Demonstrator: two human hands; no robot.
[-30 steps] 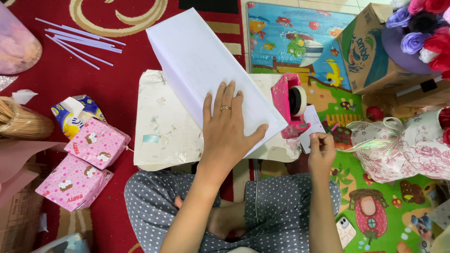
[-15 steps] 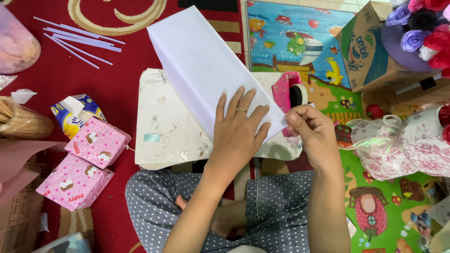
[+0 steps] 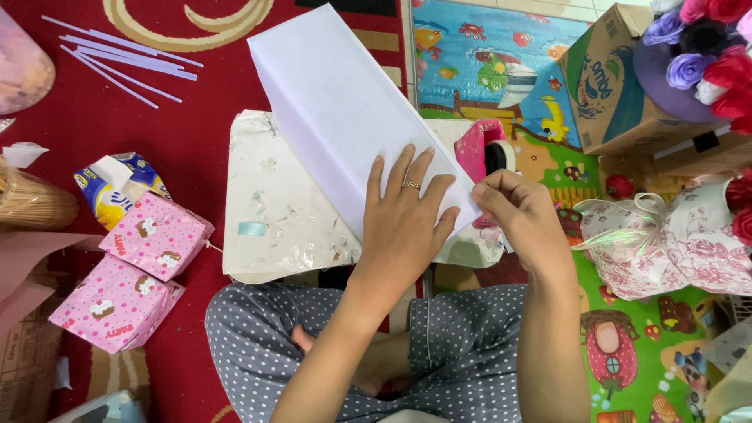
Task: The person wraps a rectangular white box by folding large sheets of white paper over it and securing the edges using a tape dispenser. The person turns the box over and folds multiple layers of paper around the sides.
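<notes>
- Left hand (image 3: pixel 403 231): I see it laid flat, fingers spread and fully open, palm down on the white folded paper (image 3: pixel 345 110); one ring shows on one finger. It presses and does not grip.
- Right hand (image 3: pixel 521 215): I see its fingertips pinched together at the paper's lower right corner. What sits between them is too small for me to make out, so I cannot tell whether they grip anything.
- White folded paper: one piece, lying aslant across the low work board (image 3: pixel 274 211), its far end lifted toward the top of the view; the left hand hides its near end.
- Pink tape dispenser (image 3: pixel 482 149): one, just beyond the right hand, touching the paper's right edge; its lower part is hidden behind that hand.
- Work board: one, pale and speckled, in front of my dotted trousers (image 3: pixel 258 337); the paper and both hands cover much of it.
- Pink wrapped parcels (image 3: pixel 153 235): two, on the red carpet to the left, beside one tissue packet (image 3: pixel 110 188).
- Thin white sticks (image 3: pixel 117 59): several, overlapping, so I cannot count them exactly.
- Cardboard box (image 3: pixel 619 86) and fabric flowers (image 3: pixel 705 55): upper right, the flowers cut off by the frame.
- Floral wrapped bundle (image 3: pixel 666 243): one, right of the right hand, on the picture mat.
</notes>
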